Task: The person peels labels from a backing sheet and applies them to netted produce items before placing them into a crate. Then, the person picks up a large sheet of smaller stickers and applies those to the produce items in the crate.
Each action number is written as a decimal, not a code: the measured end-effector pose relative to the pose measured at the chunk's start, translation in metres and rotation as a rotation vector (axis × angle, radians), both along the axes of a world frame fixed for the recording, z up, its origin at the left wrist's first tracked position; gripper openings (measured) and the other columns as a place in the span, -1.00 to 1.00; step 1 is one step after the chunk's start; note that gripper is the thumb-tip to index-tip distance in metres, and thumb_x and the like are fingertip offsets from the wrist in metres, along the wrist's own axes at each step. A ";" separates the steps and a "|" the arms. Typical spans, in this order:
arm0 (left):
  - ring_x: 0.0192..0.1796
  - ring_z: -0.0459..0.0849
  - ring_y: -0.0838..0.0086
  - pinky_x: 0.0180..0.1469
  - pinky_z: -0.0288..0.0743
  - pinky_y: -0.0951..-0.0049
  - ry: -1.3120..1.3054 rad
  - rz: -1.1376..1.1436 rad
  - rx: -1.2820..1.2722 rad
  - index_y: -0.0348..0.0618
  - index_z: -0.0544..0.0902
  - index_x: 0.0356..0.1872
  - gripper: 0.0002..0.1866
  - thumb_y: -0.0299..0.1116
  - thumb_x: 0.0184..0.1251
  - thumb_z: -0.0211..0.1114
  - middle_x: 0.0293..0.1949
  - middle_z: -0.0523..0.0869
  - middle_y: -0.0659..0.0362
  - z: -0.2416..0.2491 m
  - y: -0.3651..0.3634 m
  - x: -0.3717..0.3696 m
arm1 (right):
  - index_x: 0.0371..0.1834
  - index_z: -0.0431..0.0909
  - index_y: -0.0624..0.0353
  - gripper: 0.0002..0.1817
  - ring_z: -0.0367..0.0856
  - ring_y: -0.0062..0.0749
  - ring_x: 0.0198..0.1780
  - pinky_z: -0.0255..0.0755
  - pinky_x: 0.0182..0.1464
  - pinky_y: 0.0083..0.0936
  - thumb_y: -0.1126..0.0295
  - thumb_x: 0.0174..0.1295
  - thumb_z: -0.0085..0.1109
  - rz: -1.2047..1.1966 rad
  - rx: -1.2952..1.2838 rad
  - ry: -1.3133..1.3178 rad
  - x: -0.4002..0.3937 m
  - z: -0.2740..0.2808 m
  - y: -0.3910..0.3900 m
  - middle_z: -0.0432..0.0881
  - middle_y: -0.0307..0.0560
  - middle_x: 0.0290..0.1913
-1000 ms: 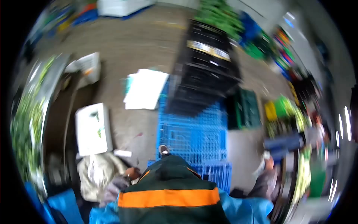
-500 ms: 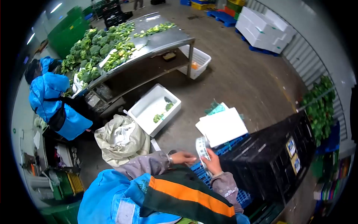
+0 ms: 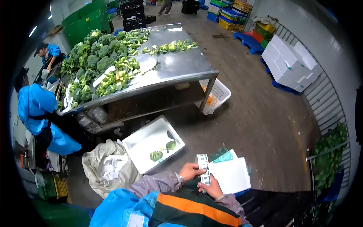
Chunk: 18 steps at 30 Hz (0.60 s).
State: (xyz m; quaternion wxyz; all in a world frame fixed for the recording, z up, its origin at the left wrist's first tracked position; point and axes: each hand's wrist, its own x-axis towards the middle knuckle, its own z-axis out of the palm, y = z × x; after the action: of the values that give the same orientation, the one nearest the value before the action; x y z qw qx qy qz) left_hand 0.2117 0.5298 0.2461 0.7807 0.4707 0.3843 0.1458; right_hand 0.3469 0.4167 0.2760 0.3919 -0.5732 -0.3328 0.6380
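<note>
A strip of printed labels (image 3: 203,162), white with green marks, stands upright in front of my body. My left hand (image 3: 191,172) pinches its left side with the fingertips. My right hand (image 3: 212,187) is closed on the lower end. Just beyond my right hand lie white foam lids (image 3: 231,178) with a green sheet (image 3: 222,156) sticking out behind them. To the left, a white foam box (image 3: 138,144) on the floor has a few broccoli pieces (image 3: 155,155) inside. Beside it sits a cream woven sack (image 3: 90,166) with white material in its mouth.
A steel table (image 3: 176,62) carries a broccoli heap (image 3: 102,56). Someone in blue (image 3: 36,102) stands at its left; another person (image 3: 51,55) works farther back. A white crate (image 3: 221,92) is by the table leg. White foam boxes (image 3: 287,64) stand on blue pallets at right.
My left hand has come over to the label strip and now touches it. The view has swung, so the table looks nearer and the black crates at right have mostly dropped out.
</note>
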 end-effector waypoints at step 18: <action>-0.55 0.36 0.66 -0.43 0.30 0.57 -0.169 0.770 0.053 -0.26 0.58 -0.39 -0.88 -0.41 0.22 0.26 -0.61 0.44 0.34 0.072 0.306 0.235 | -0.17 0.47 0.30 -0.84 0.46 -0.69 -0.61 0.36 -0.55 -0.69 0.46 0.25 0.04 0.341 0.294 -0.021 0.301 0.032 0.359 0.56 -0.21 -0.54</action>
State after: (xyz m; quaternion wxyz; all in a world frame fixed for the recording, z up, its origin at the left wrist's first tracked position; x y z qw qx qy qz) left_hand 0.4470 0.8362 0.3183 0.6853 0.2985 0.4633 0.4761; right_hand 0.6477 0.7761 0.3083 0.3544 -0.4519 -0.5185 0.6335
